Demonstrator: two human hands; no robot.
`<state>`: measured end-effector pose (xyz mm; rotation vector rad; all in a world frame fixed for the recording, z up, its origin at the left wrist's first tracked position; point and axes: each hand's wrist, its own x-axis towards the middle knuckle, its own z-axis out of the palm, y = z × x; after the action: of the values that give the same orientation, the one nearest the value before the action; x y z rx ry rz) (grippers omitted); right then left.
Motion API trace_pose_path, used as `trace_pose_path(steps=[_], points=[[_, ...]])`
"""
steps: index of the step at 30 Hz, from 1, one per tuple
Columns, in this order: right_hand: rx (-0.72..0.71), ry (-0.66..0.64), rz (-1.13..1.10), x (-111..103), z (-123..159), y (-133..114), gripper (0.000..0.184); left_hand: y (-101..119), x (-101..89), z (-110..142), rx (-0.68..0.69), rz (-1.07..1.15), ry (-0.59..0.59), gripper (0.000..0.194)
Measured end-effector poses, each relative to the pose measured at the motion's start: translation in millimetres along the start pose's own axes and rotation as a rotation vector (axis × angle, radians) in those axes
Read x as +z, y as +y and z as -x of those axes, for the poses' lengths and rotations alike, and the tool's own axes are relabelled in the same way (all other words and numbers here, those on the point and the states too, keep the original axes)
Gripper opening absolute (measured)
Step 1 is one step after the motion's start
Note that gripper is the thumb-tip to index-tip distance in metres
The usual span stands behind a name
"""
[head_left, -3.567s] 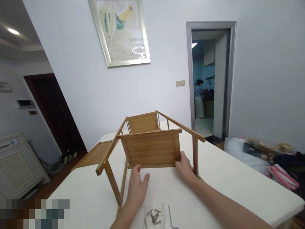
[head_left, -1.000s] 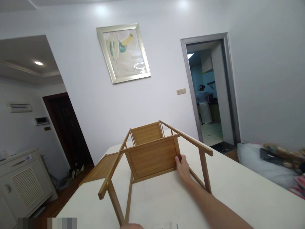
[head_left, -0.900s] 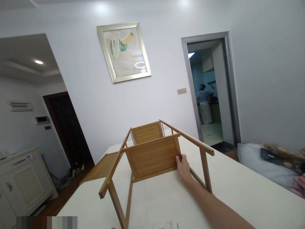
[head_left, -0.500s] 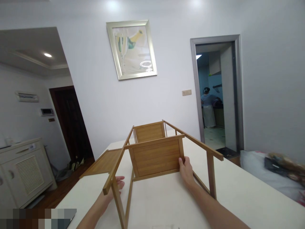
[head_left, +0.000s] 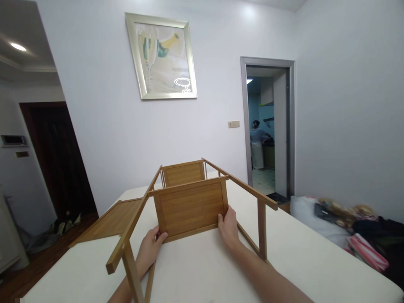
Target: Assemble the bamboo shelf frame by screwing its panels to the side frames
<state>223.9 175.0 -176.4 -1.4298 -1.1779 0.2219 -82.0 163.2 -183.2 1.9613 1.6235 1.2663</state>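
Observation:
A wooden shelf frame (head_left: pixel 242 184) lies on its side on a white table (head_left: pixel 189 269). Inside it a brown wooden shelf panel (head_left: pixel 191 208) stands on edge between the rails. My left hand (head_left: pixel 150 248) grips the panel's lower left corner, thumb on the near face. At the lower right edge, my right hand (head_left: pixel 229 227) is closed on the same panel, thumb in front and fingers behind. A second panel (head_left: pixel 184 174) sits at the far end of the frame. Left of the frame, a loose panel (head_left: pixel 107 219) lies flat on the table.
A framed picture (head_left: pixel 164 57) hangs on the wall ahead. Through a doorway (head_left: pixel 268 126) at the right, another person (head_left: pixel 257 143) stands in a kitchen. Clothes and bags (head_left: pixel 347 227) are piled beyond the table's right edge. A dark door (head_left: pixel 57 155) is at the left.
My left hand has moved right, from beside the frame's left leg to the panel's lower left corner, and has taken hold. My right hand stays on the panel. The view has turned right.

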Motion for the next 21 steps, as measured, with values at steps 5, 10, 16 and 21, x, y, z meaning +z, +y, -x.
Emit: trace_pose_path(steps=[5, 10, 16, 21], points=[[-0.039, -0.199, 0.047, -35, 34, -20, 0.066, -4, 3.3, 1, -0.014, 0.02, 0.007, 0.032], [0.003, -0.901, 0.009, -146, 66, -40, 0.025, -7, 5.4, 0, -0.031, -0.032, 0.023, 0.031], [0.36, -1.387, -0.017, -262, 1, -53, 0.025, -3, 5.0, 3, -0.017, -0.069, 0.046, 0.029], [0.349, -0.77, -0.139, -226, -61, -6, 0.01, -8, 7.4, 2, -0.042, -0.072, 0.054, 0.031]])
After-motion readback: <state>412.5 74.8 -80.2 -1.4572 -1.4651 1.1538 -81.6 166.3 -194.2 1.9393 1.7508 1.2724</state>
